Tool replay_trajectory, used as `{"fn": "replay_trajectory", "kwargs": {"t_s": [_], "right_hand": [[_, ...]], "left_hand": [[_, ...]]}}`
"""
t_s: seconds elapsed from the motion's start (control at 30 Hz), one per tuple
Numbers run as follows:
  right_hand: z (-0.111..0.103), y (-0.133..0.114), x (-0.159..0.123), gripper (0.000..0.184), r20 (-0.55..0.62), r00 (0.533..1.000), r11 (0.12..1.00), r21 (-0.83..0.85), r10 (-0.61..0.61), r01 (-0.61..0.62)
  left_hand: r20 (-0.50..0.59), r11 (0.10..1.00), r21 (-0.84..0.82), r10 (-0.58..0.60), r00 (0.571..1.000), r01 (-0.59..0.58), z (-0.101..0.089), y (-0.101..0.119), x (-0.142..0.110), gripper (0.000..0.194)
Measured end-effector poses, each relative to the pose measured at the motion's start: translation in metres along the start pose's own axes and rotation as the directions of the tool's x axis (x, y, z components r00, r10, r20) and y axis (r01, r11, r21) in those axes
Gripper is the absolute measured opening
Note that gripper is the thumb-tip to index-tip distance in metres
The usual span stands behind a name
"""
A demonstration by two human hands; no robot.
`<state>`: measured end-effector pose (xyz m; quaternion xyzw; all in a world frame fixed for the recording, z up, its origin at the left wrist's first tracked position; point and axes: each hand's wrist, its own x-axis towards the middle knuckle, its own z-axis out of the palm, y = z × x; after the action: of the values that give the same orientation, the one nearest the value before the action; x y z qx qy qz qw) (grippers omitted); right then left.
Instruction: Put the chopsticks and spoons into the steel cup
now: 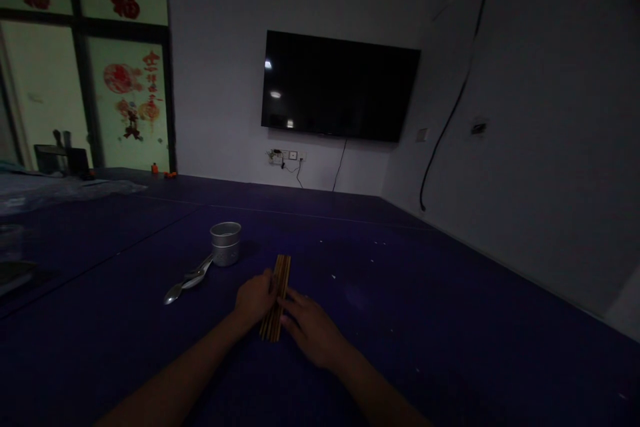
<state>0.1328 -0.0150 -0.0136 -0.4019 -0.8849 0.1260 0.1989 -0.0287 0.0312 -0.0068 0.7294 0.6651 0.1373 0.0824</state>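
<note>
A bundle of wooden chopsticks lies lengthwise in front of me on the dark blue table. My left hand is closed around the bundle from its left side, fingers curled in. On the other side, my right hand has its fingers spread, the tips touching the chopsticks' right edge. Left of the bundle stands a silver metal cup with small holes near its base. Several spoons and what looks like a fork lie beside the cup.
Clear plastic sheeting covers the table's far left. A transparent container sits at the left edge. Small orange items are by the glass door. A television hangs on the wall, and a black cable dangles at right.
</note>
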Motion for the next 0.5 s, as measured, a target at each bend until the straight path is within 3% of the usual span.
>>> {"fn": "replay_trajectory", "kwargs": {"t_s": [0.5], "right_hand": [[-0.0021,-0.0038,-0.0018,0.045,0.008,1.0,1.0,-0.019,0.021,-0.021]], "left_hand": [[-0.042,1.0,-0.006,-0.021,0.999,0.021,-0.0026,0.0012,-0.0012,0.022]]}}
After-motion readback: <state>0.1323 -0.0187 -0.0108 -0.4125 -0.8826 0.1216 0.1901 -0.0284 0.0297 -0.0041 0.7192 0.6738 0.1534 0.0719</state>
